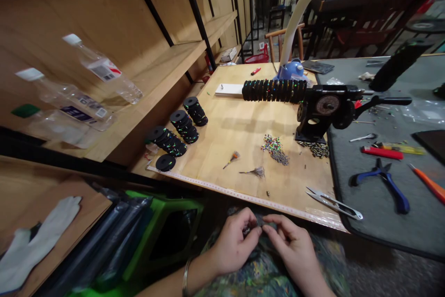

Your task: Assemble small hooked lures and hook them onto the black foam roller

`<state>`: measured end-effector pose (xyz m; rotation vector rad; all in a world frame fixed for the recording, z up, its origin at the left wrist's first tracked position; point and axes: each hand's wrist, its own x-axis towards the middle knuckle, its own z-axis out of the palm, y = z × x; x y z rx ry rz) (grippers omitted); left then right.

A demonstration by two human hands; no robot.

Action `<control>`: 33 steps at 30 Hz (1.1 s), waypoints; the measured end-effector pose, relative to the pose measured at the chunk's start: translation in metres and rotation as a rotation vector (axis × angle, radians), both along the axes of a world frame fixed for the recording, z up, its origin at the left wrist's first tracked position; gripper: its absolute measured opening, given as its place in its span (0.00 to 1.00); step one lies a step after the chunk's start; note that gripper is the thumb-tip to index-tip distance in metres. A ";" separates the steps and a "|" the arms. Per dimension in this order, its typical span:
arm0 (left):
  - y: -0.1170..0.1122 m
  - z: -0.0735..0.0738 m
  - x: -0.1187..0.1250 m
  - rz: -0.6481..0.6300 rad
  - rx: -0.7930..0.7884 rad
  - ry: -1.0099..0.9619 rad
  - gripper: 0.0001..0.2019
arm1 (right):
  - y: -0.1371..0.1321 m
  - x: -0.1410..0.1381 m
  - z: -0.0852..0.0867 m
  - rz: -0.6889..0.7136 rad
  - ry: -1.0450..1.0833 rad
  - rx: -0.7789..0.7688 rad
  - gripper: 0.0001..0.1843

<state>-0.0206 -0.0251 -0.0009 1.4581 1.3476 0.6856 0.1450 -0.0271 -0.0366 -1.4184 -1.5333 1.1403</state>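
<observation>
"Hands sit together over the patterned cloth, just short of the table. Taking them as the clock's centre, what could go wrong?"

"A drop, probably. The left hand curls closed around a small shiny piece, too hidden to name. With no tabletop beneath, one loosened finger could lose it in the folds."

"And the right hand?"

"Its thumb and forefinger come up beside the left thumb. Whether they pinch anything, the speaker cannot tell; a slip there could jog the left hand's grip."

"Anything risky on the table?"

"One loose metal bit lies at twelve o'clock, near the edge; a careless knuckle could knock it off. Beyond it, also at twelve, lies a grey tuft, with an orange-tipped tuft nearer half past eleven. A brushing wrist could scatter both."

"The beads, just past twelve?"

"Loosely heaped, so a bump might roll them. The snips at two, blades apart, could prick a hasty reach."
</observation>
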 end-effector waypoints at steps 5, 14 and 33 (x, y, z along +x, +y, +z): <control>-0.001 -0.003 0.002 0.010 -0.107 -0.144 0.08 | 0.004 0.000 0.005 0.012 0.076 -0.075 0.16; -0.002 -0.003 0.002 -0.001 -0.168 -0.216 0.10 | 0.001 0.001 0.003 0.096 0.062 -0.076 0.17; 0.000 -0.001 0.002 0.063 -0.060 -0.074 0.04 | 0.002 0.005 0.011 0.252 -0.253 0.317 0.09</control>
